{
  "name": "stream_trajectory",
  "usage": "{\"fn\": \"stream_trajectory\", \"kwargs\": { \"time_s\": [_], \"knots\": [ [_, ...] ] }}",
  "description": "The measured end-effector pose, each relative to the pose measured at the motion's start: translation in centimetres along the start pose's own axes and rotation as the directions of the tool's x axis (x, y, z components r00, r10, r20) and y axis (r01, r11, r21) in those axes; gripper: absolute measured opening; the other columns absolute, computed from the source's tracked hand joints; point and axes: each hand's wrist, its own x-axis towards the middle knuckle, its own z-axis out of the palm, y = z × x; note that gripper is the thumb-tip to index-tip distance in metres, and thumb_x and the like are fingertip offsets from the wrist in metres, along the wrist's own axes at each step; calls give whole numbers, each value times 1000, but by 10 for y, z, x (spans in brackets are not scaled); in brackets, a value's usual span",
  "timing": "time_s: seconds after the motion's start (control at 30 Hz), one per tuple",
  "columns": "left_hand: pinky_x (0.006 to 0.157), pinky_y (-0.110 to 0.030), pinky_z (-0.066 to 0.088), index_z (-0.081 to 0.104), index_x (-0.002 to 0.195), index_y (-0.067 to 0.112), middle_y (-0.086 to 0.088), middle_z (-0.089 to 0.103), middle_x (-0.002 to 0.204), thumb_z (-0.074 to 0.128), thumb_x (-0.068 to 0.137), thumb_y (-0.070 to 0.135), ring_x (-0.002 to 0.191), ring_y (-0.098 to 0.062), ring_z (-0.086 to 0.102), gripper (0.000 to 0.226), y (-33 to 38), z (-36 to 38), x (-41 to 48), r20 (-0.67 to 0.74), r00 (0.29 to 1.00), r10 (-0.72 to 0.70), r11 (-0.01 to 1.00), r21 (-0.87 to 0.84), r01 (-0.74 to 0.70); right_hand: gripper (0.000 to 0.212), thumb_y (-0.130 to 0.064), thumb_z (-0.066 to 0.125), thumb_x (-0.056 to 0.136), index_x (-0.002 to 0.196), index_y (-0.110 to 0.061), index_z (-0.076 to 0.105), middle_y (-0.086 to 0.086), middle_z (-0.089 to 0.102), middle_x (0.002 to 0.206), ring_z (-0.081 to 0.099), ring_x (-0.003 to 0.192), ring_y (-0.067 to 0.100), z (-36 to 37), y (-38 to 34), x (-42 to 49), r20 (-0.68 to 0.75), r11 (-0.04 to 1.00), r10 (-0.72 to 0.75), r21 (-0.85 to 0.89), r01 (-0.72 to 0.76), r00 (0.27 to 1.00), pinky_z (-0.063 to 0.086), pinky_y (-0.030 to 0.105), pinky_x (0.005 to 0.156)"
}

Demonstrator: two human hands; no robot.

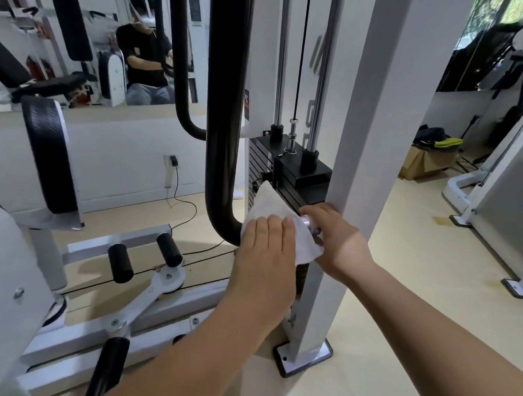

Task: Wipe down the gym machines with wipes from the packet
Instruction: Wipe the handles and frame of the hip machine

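Note:
A white wipe point(271, 210) is spread against the side of the black weight stack point(289, 172) of a white gym machine. My left hand point(266, 252) lies flat on the wipe, fingers together, pressing it to the plates. My right hand point(337, 238) reaches in from the right beside the white upright post point(357, 142), its fingers closed around the silver selector pin knob point(310, 223) at the wipe's right edge. The packet of wipes is not in view.
A thick black curved tube point(225, 120) hangs just left of the wipe. Black foot rollers point(120, 263) and white frame rails lie low on the left. A mirror fills the back wall. Another white machine point(503, 186) and a cardboard box point(425, 161) stand to the right.

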Motion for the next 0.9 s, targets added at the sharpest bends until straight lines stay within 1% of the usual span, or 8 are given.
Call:
{"fn": "stream_trajectory", "kwargs": {
  "time_s": [0.17, 0.27, 0.33, 0.43, 0.5, 0.6, 0.73, 0.9],
  "knots": [
    [80, -44, 48, 51, 138, 16, -5, 62, 105, 29, 107, 32, 92, -27, 60, 41, -4, -33, 55, 97, 994, -44, 994, -94, 53, 33, -15, 63, 94, 124, -30, 60, -13, 56, 130, 67, 96, 20, -2, -4, 1, 2, 997, 47, -55, -47, 999, 50, 32, 71],
    [78, -45, 51, 42, 150, 23, -6, 63, 108, 25, 108, 27, 98, -30, 61, 46, -1, -44, 71, 227, 974, 4, 993, -113, 22, 28, -18, 57, 98, 124, -30, 59, -12, 57, 129, 67, 95, 23, -3, -8, -1, -21, 998, 41, -52, -42, 999, 50, 33, 71],
    [70, -40, 42, 53, 135, 17, -5, 63, 105, 30, 108, 32, 88, -27, 60, 39, 1, -34, 55, 108, 993, -45, 994, -98, 56, 26, -19, 57, 97, 120, -29, 60, -11, 57, 130, 67, 96, 24, -2, -9, -1, -29, 997, 60, -37, -61, 998, 48, 32, 72],
    [105, -47, 37, 37, 148, 6, -17, 51, 141, 32, 107, 36, 125, -35, 51, 51, 3, -11, 13, 15, 997, -78, 994, -76, 79, 36, -19, 63, 93, 129, -28, 61, -8, 57, 135, 66, 106, 21, -2, -9, -2, -17, 998, 62, -7, -62, 998, 51, 31, 81],
    [126, -52, 11, 8, 160, 0, -24, 18, 165, 29, 109, 35, 150, -41, 21, 65, 3, -9, -6, 39, 999, -16, 999, -28, 17, 43, -24, 71, 89, 131, -25, 62, -6, 59, 133, 65, 106, 19, -3, -8, -4, -12, 1000, 26, 4, -26, 1000, 53, 33, 83],
    [119, -50, 26, 15, 158, 0, -24, 31, 157, 29, 108, 36, 141, -39, 35, 63, 3, -18, 2, 42, 999, -20, 999, 31, 19, 43, -20, 72, 87, 129, -25, 62, -5, 60, 131, 65, 105, 19, 0, -6, -3, -21, 1000, 18, -8, -18, 1000, 49, 29, 77],
    [73, -41, 42, 49, 133, 14, -4, 62, 110, 29, 106, 30, 85, -26, 57, 37, -3, -33, 43, 95, 995, -14, 1000, 16, 13, 40, -17, 63, 92, 124, -42, 58, -19, 54, 133, 67, 99, 17, 1, -6, -3, -11, 999, 48, 18, -48, 999, 55, 37, 80],
    [100, -53, 49, 46, 141, 9, -11, 59, 135, 39, 99, 18, 109, -31, 58, 43, -10, -31, 108, 428, 892, 144, 973, -227, -48, 54, -13, 65, 91, 140, -32, 55, -12, 54, 138, 65, 107, 18, -6, -8, 2, 36, 998, 51, -25, -50, 998, 51, 30, 83]
  ]
}}
